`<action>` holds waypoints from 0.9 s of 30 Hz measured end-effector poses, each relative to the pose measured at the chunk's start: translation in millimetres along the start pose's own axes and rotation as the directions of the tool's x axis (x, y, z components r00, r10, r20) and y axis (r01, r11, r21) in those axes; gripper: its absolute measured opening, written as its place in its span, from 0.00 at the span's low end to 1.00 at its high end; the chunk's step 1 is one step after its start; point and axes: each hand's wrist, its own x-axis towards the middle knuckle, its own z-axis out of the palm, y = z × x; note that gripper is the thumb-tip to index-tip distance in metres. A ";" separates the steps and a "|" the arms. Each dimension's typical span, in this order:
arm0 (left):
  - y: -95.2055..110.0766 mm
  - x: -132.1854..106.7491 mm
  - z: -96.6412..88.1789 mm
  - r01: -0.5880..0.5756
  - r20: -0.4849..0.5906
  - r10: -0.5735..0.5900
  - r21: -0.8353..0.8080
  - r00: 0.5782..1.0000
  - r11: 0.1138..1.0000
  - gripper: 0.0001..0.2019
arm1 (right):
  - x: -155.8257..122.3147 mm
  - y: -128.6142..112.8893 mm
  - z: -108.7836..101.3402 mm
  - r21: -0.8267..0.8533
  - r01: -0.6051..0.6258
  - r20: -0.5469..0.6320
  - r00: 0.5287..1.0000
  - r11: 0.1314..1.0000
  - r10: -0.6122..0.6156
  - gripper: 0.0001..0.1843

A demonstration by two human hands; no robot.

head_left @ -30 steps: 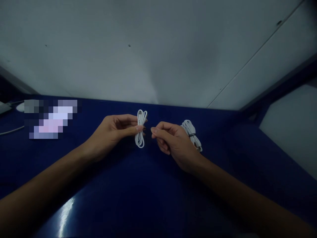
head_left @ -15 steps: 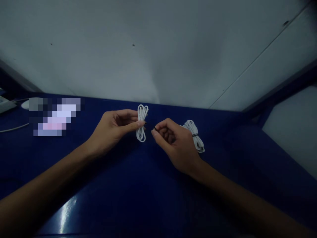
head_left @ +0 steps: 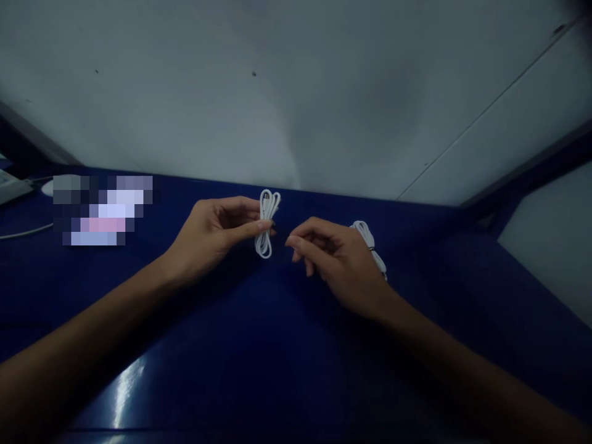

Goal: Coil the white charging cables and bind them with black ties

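My left hand (head_left: 217, 229) pinches a coiled white charging cable (head_left: 264, 243) between thumb and fingers, with the loops standing upright. A small dark spot shows on the cable beside the thumb tip. Just to the right, my right hand (head_left: 340, 256) is closed in a pinch, thumb against index finger, its other fingers loosely curled. A thin black tie showed in this pinch a moment ago; now the fingertips mostly hide it. Behind the right hand lies a second coiled white cable (head_left: 367, 237), bound round its middle with a black tie and partly covered by the hand.
Both hands are over a blue table (head_left: 222, 370) that meets a pale grey wall (head_left: 194, 111). At the left are a blurred-out patch (head_left: 113, 209), a white rounded object (head_left: 47, 186), and a pale cord (head_left: 25, 232). A grey panel (head_left: 550, 240) stands at the right.
My right hand has turned slightly and shifted right, its lower fingers loosening. The black tie at its fingertips shows less. The left hand keeps hold of the cable; the view has shifted a little.
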 end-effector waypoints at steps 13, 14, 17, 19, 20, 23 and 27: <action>-2.0 -1.9 4.7 0.055 0.044 -0.053 -0.055 0.998 0.997 0.11 | -1.5 20.2 7.7 -0.507 0.326 -0.012 0.923 0.798 -0.385 0.05; -1.8 -1.9 4.7 0.057 0.044 -0.054 -0.057 0.998 0.997 0.10 | -1.8 21.6 7.5 -0.518 0.337 -0.004 0.918 0.786 -0.397 0.07; -0.9 -1.4 3.2 0.048 0.072 -0.045 -0.040 0.996 0.998 0.11 | -1.3 22.1 2.8 -0.535 0.335 0.049 0.929 0.775 -0.368 0.10; 0.3 -0.6 1.7 0.027 0.093 -0.026 0.000 0.995 1.000 0.11 | -0.1 19.8 -1.7 -0.523 0.330 0.097 0.939 0.786 -0.331 0.12; 1.1 -0.1 0.9 0.013 0.099 -0.015 0.023 0.995 1.000 0.11 | 0.7 18.3 -3.7 -0.509 0.328 0.121 0.943 0.796 -0.311 0.12; 4.2 1.3 -0.7 -0.017 0.112 0.009 0.072 0.994 0.997 0.11 | 2.6 14.6 -7.5 -0.476 0.325 0.157 0.946 0.817 -0.284 0.11; 5.9 2.4 -1.8 -0.037 0.137 0.024 0.089 0.990 0.995 0.11 | 4.3 15.6 -11.0 -0.433 0.288 0.126 0.957 0.854 -0.260 0.11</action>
